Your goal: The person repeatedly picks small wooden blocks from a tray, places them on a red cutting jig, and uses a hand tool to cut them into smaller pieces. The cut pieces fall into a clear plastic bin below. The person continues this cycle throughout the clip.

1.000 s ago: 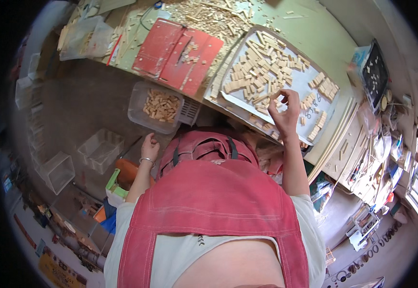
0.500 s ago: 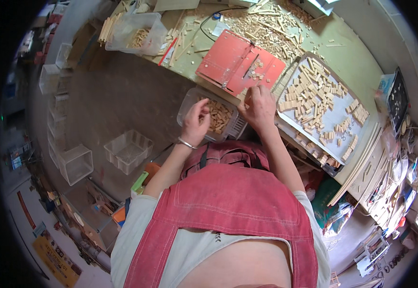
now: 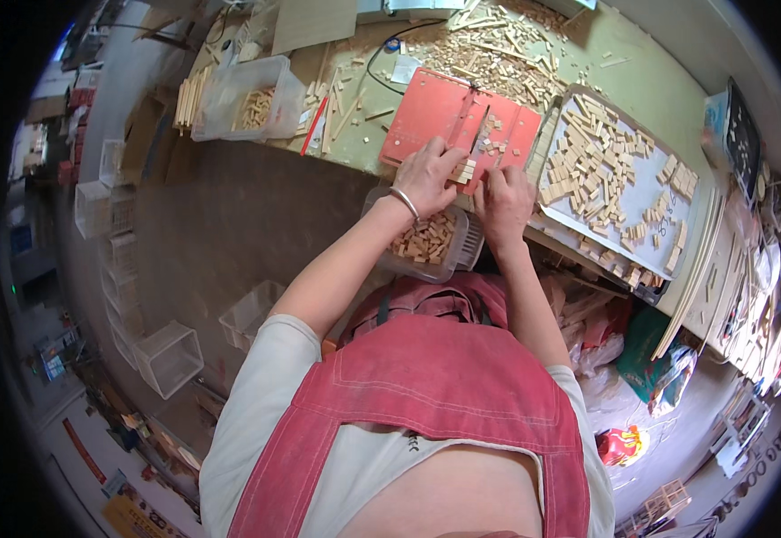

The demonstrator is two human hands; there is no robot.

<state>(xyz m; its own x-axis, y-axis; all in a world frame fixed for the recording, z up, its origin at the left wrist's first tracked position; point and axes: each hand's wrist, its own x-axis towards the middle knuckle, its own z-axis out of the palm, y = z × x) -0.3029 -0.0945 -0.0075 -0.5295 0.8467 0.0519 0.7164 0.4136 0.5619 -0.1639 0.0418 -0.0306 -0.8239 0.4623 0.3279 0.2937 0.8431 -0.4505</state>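
Observation:
A red board (image 3: 413, 112) with a long slot lies at the near edge of the green table. My left hand (image 3: 426, 179) reaches over its near left part, fingers bent and closed against a small row of pale wooden blocks (image 3: 465, 170). Just right of these blocks, my right hand (image 3: 505, 204) rests at the board's near edge with curled fingers; what they hold, if anything, is hidden. Small wood offcuts (image 3: 492, 134) lie beside the slot. Below my hands stands a clear plastic bin (image 3: 448, 267) holding many cut wooden blocks (image 3: 424, 240).
To the right, a metal tray (image 3: 578, 240) carries many loose and lined-up blocks. Wood scraps (image 3: 507, 58) cover the table behind the board. Another clear bin (image 3: 215, 99) stands at the far left, near a red stick (image 3: 314, 125). Long wood strips (image 3: 690, 278) lie right of the tray.
My left hand has moved from above the bin up and right onto the red board, by the wooden blocks. My right hand stays at the board's near edge. The whole view has shifted slightly.

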